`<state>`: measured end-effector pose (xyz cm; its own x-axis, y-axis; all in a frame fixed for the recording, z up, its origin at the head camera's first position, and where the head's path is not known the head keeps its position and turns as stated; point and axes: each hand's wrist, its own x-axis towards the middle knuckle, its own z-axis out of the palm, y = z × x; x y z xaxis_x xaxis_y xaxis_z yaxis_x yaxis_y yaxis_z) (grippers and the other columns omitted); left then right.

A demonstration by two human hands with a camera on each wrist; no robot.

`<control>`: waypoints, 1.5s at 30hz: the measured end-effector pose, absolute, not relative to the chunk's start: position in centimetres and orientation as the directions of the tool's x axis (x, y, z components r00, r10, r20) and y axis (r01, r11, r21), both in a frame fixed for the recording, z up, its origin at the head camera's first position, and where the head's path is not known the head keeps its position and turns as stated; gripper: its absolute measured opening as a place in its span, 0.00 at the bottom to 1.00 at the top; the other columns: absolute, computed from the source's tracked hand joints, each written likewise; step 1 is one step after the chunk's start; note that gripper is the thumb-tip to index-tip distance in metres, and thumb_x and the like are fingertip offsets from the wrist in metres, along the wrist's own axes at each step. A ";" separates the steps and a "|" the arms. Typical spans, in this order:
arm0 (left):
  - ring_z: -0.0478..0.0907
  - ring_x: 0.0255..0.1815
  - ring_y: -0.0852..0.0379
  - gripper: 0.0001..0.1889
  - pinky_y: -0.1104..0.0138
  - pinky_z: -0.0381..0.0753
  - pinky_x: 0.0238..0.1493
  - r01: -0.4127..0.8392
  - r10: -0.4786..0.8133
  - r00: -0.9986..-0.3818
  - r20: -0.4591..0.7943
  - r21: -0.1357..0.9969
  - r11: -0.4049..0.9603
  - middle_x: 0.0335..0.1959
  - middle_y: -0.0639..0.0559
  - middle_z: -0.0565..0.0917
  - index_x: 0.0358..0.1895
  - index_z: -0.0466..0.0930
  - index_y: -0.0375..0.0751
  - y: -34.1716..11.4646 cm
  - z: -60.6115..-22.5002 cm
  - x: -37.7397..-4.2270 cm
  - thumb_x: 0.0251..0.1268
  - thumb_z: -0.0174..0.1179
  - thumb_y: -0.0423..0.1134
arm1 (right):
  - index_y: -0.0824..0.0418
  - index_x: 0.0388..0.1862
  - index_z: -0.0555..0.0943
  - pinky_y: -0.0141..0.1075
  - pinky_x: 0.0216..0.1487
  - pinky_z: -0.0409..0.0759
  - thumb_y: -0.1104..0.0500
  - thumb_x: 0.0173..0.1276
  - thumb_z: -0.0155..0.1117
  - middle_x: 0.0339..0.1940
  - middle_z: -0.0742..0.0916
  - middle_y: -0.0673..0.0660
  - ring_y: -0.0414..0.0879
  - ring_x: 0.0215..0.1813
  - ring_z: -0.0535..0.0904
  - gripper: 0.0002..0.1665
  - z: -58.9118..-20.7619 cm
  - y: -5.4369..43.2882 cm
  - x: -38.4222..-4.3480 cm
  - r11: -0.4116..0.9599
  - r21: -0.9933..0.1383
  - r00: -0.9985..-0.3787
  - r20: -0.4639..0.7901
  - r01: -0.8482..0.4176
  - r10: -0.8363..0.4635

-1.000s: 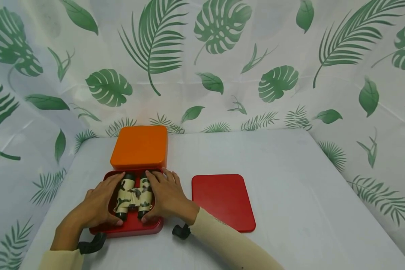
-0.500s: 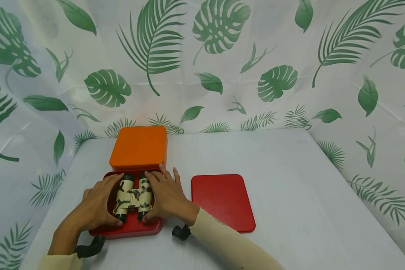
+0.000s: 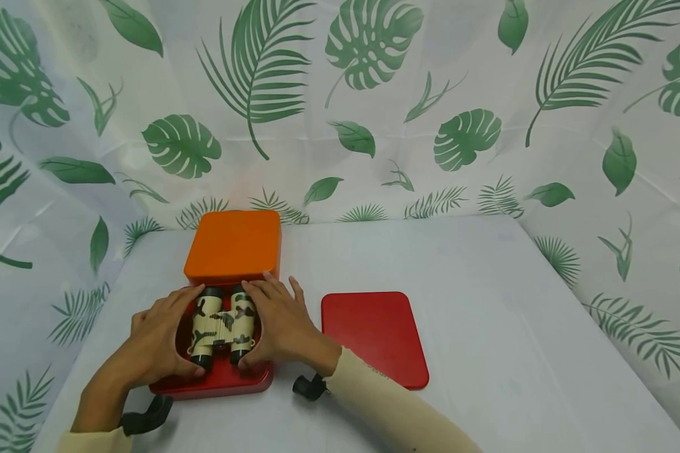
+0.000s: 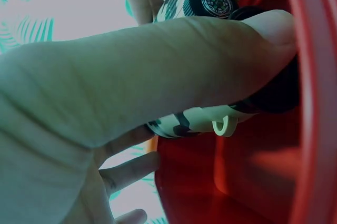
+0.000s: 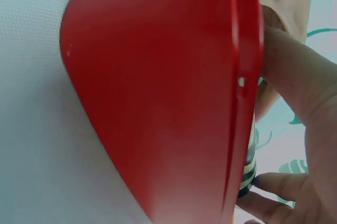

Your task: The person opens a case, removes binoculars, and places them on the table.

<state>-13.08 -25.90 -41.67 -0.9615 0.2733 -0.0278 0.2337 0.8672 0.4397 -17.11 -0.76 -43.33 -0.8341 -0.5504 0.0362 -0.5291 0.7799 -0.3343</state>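
Camouflage-patterned binoculars (image 3: 223,324) are between my two hands, over the inside of an open red box (image 3: 218,389). My left hand (image 3: 153,340) grips the left barrel, thumb at the near black eyepiece and fingertips at the far end. The right hand (image 3: 280,324) holds the right barrel the same way. In the left wrist view, a small round compass (image 4: 217,3) and a strap loop (image 4: 225,126) show on the binoculars. The outer wall of the red box (image 5: 158,92) hides most of them in the right wrist view.
An orange box (image 3: 235,245) stands right behind the red one. To the right, a flat red lid (image 3: 376,333) lies on the white table (image 3: 487,327), partly under the right forearm. A leaf-print curtain (image 3: 396,151) hangs around the table's back and sides.
Both hands and the binoculars have shifted slightly toward the far left, and the binoculars appear a little higher in the red box. The boxes and lid stay put.
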 end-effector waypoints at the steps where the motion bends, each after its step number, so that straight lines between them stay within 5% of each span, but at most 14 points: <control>1: 0.63 0.74 0.28 0.78 0.34 0.61 0.59 0.238 0.276 -0.961 -0.023 0.439 0.867 0.81 0.34 0.63 0.86 0.51 0.45 -25.9 -41.6 -13.1 0.26 0.92 0.58 | 0.46 0.89 0.55 0.61 0.87 0.47 0.26 0.39 0.87 0.84 0.70 0.46 0.48 0.90 0.52 0.81 -43.2 -0.7 -17.1 0.777 -0.338 -0.833 0.040 -0.531 -0.552; 17: 0.63 0.72 0.31 0.77 0.40 0.62 0.55 0.289 0.291 -0.955 0.062 0.432 0.855 0.80 0.36 0.64 0.87 0.51 0.47 -24.9 -39.6 -12.8 0.28 0.92 0.57 | 0.47 0.88 0.58 0.60 0.86 0.53 0.29 0.42 0.87 0.84 0.69 0.50 0.48 0.88 0.56 0.77 -41.3 1.3 -16.9 0.721 -0.393 -0.810 0.122 -0.571 -0.574; 45: 0.63 0.74 0.33 0.74 0.35 0.64 0.62 0.342 0.315 -0.939 0.140 0.482 0.806 0.79 0.38 0.65 0.86 0.55 0.47 -21.3 -37.6 -12.1 0.28 0.92 0.55 | 0.50 0.87 0.59 0.59 0.85 0.53 0.37 0.43 0.90 0.86 0.67 0.52 0.47 0.86 0.58 0.76 -38.9 5.9 -15.7 0.661 -0.467 -0.796 0.182 -0.587 -0.578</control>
<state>-12.07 -21.26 -37.58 -0.9387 0.3148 0.1403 0.3425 0.8063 0.4822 -15.74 5.94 -38.90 -0.7956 -0.5779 0.1816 -0.5870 0.6613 -0.4670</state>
